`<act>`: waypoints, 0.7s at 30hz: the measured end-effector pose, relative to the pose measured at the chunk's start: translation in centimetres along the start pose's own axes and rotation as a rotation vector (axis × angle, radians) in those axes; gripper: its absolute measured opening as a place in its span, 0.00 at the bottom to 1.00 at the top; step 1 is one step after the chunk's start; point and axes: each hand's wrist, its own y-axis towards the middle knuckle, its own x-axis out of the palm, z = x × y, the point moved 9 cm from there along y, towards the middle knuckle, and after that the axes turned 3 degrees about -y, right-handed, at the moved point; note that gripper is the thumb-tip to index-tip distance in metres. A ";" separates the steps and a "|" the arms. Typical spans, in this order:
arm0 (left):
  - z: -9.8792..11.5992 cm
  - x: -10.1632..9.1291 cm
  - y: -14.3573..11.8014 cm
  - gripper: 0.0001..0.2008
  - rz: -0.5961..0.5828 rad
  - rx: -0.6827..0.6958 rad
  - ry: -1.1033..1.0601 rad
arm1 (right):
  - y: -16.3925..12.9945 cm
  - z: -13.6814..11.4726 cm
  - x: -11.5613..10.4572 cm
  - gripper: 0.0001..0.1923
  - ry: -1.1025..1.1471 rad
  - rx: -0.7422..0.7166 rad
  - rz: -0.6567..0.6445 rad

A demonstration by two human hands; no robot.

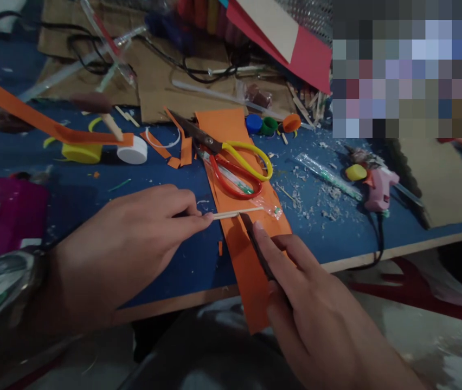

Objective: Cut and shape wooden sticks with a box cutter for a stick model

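Pinching a thin wooden stick (237, 213) flat, the left hand (133, 238) steadies it while the right hand (316, 314) grips a dark blade (255, 244) against it; the stick appears uncut on the orange paper strip (239, 233).

Two hands work at the table: a left hand (133, 238) and a right hand (316, 314). One thin stick (237, 212) and one dark blade (257, 246) are in them. One pair of scissors (231, 162) lies on one long orange sheet (239, 244). Three small caps sit together: blue (254, 123), green (269, 125), orange (292, 123). One glue gun (377, 187), one white cap (132, 151).
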 end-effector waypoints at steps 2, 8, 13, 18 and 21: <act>0.0 -0.1 0.0 0.19 0.001 -0.007 0.003 | 0.1 -0.1 0.1 0.40 -0.011 -0.007 0.002; -0.1 -0.5 0.0 0.21 0.015 0.013 -0.006 | 0.0 -0.1 0.5 0.40 -0.001 0.014 -0.001; -0.2 -0.5 -0.3 0.20 0.018 0.020 -0.033 | -0.4 0.1 1.1 0.41 -0.019 0.030 -0.001; 0.3 -0.5 -0.5 0.19 0.019 0.062 0.008 | -0.2 -0.7 1.4 0.43 0.007 -0.001 -0.010; 0.4 -0.6 -0.3 0.19 0.020 0.058 0.005 | 0.2 -1.2 1.1 0.41 0.042 -0.019 0.001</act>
